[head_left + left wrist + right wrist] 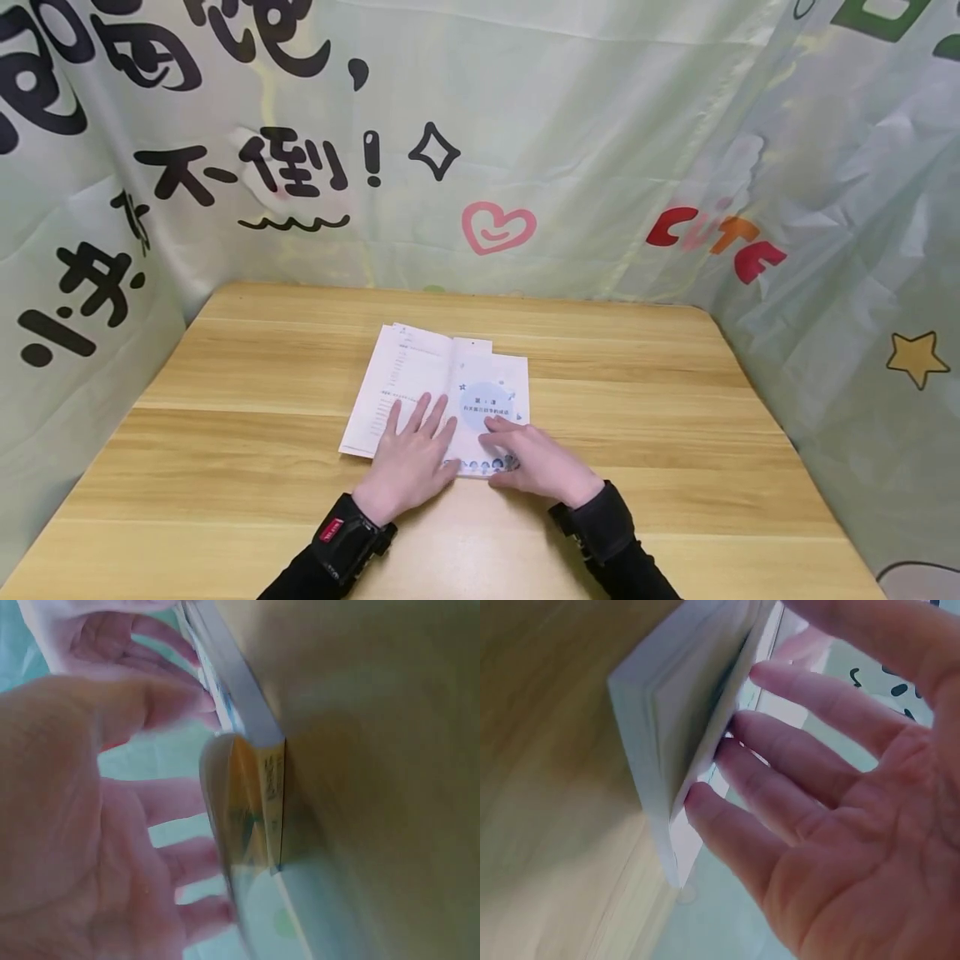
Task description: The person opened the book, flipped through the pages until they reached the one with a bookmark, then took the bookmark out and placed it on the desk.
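Note:
An open paperback book (491, 373) lies on the table. Its left page carries lines of small print; the right page has a pale blue circle with Chinese text and small cartoon figures along the bottom. My left hand (408, 467) rests on the left page with fingers spread. On the right page's lower corner, my right hand (546, 465) touches the paper with loosely bent fingers. In the right wrist view, several fingertips of the right hand (840, 802) meet the page side of the book (641, 742). The left wrist view shows the book's yellowish cover edge (271, 799), partly blurred.
The wood-grain table (637, 392) extends around the book on all sides. A pale green printed cloth (585, 150) hangs behind and at both sides, with black characters, a pink heart and a star. Black wrist straps (352, 537) sit on both forearms.

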The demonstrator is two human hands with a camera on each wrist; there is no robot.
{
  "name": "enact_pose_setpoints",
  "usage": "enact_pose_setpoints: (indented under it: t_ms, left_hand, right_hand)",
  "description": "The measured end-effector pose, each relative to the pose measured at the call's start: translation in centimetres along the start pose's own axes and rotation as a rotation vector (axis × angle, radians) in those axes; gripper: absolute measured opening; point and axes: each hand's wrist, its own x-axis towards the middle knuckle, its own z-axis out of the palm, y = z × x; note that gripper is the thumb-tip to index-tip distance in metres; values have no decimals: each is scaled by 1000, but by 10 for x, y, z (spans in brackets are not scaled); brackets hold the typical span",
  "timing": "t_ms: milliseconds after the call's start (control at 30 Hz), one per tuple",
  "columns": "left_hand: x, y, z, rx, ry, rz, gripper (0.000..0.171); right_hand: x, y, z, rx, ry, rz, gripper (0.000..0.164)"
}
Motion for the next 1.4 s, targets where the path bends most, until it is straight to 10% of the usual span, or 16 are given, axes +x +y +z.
enact_pose_setpoints:
  t_ms: [200,1067,1400]
  left_hand:
    - [0,2,3,-79,-22,10,79]
    - [6,1,0,-51,48,20,66]
    - [6,1,0,-51,50,12,54]
  right_hand:
    - [-1,6,-3,-16,-17,-45,45]
    - [-8,11,-19,33,-27,-106,14]
    - [-6,16,-18,-46,153,-197,14]
